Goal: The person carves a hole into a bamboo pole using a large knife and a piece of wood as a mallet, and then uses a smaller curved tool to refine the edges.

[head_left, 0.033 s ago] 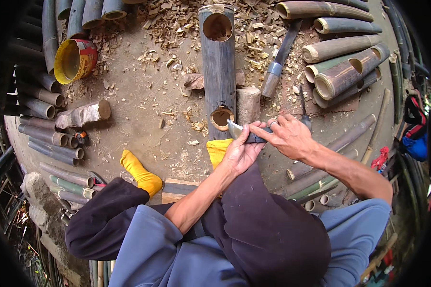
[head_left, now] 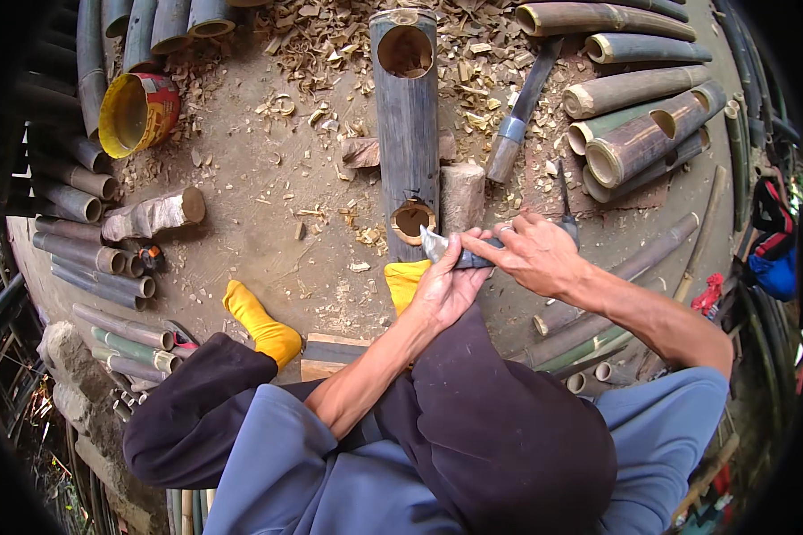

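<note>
A curved-blade carving knife (head_left: 434, 243) with a dark handle is held in both my hands, just in front of the near hole of a bamboo tube (head_left: 408, 134). My left hand (head_left: 443, 287) is closed round the handle close behind the blade, thumb along it. My right hand (head_left: 542, 256) grips the handle farther back, its index finger stretched along it; a ring is on one finger. Part of the handle is hidden by the fingers. The dark tube lies lengthwise away from me, with a round hole cut near each end. My yellow-socked foot (head_left: 406, 283) is against its near end.
A wooden block (head_left: 463, 196) stands beside the tube. A dark-handled mallet (head_left: 512, 129) and a narrow chisel (head_left: 566, 201) lie right of it. Bamboo pieces (head_left: 638, 89) line both sides. A yellow-rimmed bucket (head_left: 123, 116) lies far left. Wood shavings (head_left: 317, 45) litter the ground.
The knife blade has turned slightly in my hands, so its face shows differently. Hands and tube have hardly moved.
</note>
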Demonstrator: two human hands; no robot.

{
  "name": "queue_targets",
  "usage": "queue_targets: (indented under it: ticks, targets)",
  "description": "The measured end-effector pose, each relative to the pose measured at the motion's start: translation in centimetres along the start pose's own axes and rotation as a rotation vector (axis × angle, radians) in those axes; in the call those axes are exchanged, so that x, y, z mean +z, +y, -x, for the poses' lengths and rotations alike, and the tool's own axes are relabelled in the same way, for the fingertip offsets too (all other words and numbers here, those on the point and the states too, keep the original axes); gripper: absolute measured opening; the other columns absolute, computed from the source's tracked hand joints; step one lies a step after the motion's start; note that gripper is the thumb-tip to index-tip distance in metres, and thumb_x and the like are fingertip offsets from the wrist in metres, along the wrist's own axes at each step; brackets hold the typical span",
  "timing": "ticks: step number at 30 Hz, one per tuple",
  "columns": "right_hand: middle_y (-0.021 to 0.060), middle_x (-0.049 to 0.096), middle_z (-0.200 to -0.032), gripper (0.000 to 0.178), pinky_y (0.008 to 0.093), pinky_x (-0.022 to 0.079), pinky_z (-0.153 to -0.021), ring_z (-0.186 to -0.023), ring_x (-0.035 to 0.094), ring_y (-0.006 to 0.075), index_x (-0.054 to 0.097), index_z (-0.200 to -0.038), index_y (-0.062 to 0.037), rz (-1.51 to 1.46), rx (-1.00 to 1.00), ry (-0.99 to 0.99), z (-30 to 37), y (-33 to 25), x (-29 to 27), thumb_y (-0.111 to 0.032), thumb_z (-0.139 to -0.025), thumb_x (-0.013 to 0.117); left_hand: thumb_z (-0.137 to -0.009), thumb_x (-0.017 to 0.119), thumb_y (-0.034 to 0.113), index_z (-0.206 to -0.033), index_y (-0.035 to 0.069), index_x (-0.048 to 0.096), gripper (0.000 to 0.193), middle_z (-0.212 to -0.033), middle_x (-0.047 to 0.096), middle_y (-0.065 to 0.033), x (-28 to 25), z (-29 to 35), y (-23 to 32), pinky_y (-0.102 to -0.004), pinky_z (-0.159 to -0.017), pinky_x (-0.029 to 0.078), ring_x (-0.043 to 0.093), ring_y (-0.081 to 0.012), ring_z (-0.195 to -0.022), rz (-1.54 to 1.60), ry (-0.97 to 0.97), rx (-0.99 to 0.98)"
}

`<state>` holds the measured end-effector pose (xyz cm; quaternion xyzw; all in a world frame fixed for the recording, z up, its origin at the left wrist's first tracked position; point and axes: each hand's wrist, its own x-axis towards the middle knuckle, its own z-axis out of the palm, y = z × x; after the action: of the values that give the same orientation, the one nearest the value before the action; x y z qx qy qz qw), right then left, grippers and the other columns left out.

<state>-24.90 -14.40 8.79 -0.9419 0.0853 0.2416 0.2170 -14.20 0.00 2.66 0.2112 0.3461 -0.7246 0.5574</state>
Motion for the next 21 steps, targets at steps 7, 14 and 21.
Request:
queue_targets:
  ticks: [7,14,21]
  targets:
    - [0.0185,0.063,-0.076,0.073,0.0425,0.052,-0.057,-0.064,0.064,0.0308,0.029,-0.142,-0.0227,-0.366,0.128,-0.151,-0.5,-3.4,2.4,-0.018,-0.076,0.06,-0.094,0.049,0.034,-0.105,0.002,0.056,0.035,-0.104,0.06,-0.0127,1.6,2.1,3.9,-0.0367,-0.088,0.051,0.058,-0.0226,-0.1,-0.27,0.376,-0.183]
    - [0.0272,0.062,-0.089,0.059,0.044,0.049,-0.074,-0.08,0.062,0.0398,0.042,-0.132,-0.0049,-1.232,0.611,0.416,-2.0,-11.9,6.1,-0.011,-0.076,0.058,-0.09,0.046,0.028,-0.091,-0.004,0.058,0.034,-0.076,0.06,-0.0106,4.0,1.6,6.9,-0.0312,-0.051,0.048,0.058,-0.0182,-0.061,-1.172,0.553,-0.344]
    - [0.0177,0.063,-0.074,0.046,0.0448,0.048,-0.063,-0.072,0.063,0.037,0.048,-0.124,-0.0172,-0.403,0.357,0.052,-2.6,-2.4,-2.4,-0.014,-0.079,0.057,-0.093,0.044,0.023,-0.103,-0.004,0.055,0.031,-0.105,0.059,-0.0193,5.3,-0.2,5.8,-0.038,-0.094,0.046,0.058,-0.0276,-0.101,-0.551,0.349,-0.091]
